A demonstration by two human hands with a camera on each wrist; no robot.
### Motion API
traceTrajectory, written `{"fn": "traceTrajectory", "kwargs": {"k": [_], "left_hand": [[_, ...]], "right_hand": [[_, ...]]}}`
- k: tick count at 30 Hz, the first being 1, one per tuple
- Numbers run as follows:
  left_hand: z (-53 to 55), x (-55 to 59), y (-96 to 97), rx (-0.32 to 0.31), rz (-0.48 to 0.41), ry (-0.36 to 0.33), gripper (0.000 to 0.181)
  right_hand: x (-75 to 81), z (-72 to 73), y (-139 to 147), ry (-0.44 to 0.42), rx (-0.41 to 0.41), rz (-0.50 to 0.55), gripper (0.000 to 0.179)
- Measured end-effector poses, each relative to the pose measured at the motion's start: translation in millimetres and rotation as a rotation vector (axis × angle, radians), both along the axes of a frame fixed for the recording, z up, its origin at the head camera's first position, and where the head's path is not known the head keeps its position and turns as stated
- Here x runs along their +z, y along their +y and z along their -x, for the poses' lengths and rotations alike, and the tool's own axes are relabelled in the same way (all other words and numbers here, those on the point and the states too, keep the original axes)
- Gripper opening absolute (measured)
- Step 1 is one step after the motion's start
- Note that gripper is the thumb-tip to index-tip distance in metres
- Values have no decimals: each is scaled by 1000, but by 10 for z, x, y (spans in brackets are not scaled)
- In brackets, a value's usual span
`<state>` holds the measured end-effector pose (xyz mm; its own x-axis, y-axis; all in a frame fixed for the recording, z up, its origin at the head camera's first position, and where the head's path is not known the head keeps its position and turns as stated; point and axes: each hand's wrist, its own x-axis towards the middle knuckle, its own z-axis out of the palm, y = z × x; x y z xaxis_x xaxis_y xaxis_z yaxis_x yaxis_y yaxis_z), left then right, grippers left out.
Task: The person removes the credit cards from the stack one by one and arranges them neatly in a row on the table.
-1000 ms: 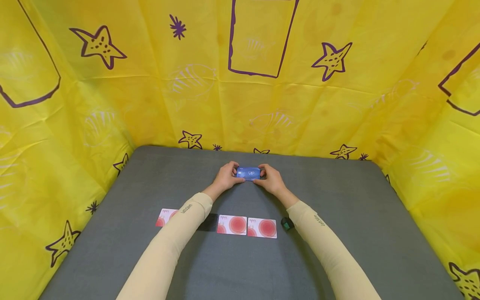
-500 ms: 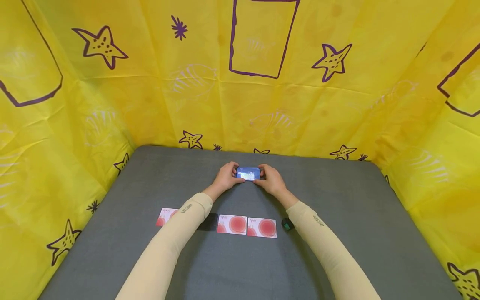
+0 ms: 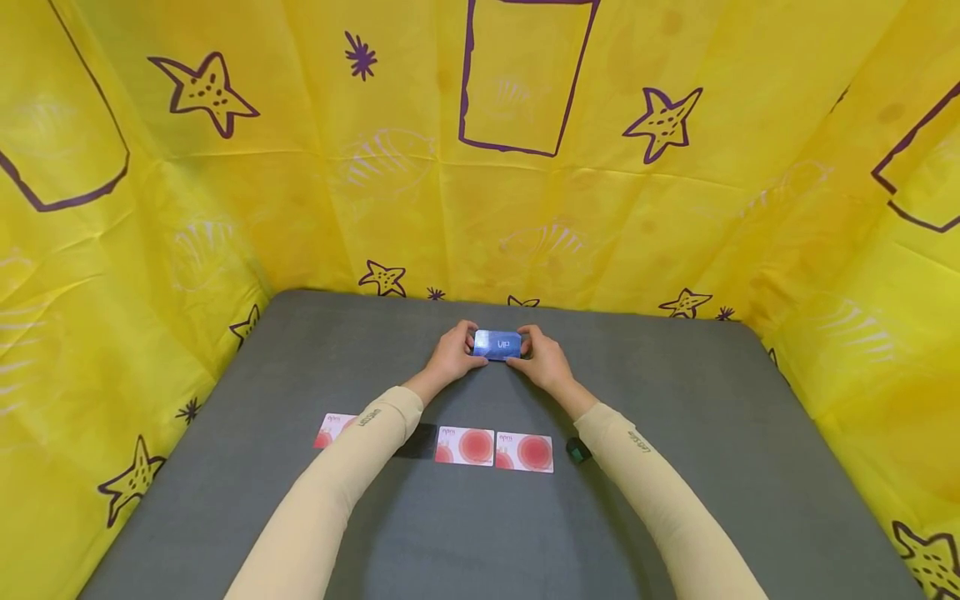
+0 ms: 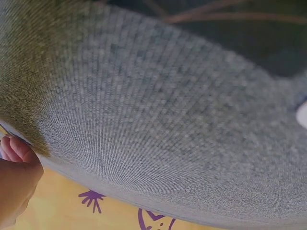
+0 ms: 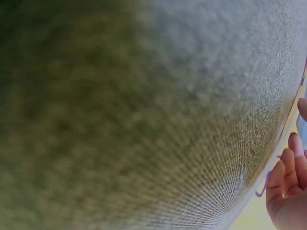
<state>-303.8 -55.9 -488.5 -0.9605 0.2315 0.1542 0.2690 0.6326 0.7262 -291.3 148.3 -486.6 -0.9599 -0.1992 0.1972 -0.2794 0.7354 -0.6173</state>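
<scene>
Near the far side of the table, a blue card (image 3: pixel 497 344) marked VIP is held between both hands in the head view. My left hand (image 3: pixel 453 351) grips its left end, thumb at the near edge. At the right end my right hand (image 3: pixel 544 359) grips it the same way. In the left wrist view the left hand (image 4: pixel 19 179) shows curled fingers at the left edge. Fingers of the right hand (image 5: pixel 290 187) appear at the right edge of the right wrist view, with a sliver of the card beside them.
Two white-and-red cards, a middle one (image 3: pixel 465 446) and a right one (image 3: pixel 524 452), lie in a row on the grey table (image 3: pixel 465 533). Another such card (image 3: pixel 334 427) and a black card (image 3: pixel 418 442) are partly under the left sleeve. A small dark object (image 3: pixel 578 451) touches the right sleeve's outline.
The blue card's tilt shifts slightly, so the glare on its face moves from the lower middle to the left end. Both hands keep their hold in nearly the same place.
</scene>
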Motion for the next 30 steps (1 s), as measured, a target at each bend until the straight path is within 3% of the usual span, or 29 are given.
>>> {"fn": "traceTrajectory", "kwargs": {"k": [8, 22, 30], "left_hand": [[-56, 14, -20, -12, -15, 3, 57], [-245, 76, -12, -34, -26, 22, 58], [-373, 95, -1, -66, -34, -2, 60]], "right_hand": [[18, -73, 16, 5, 11, 43, 56], [37, -244, 87, 8, 37, 111, 56], [24, -368, 144, -9, 41, 120, 57]]}}
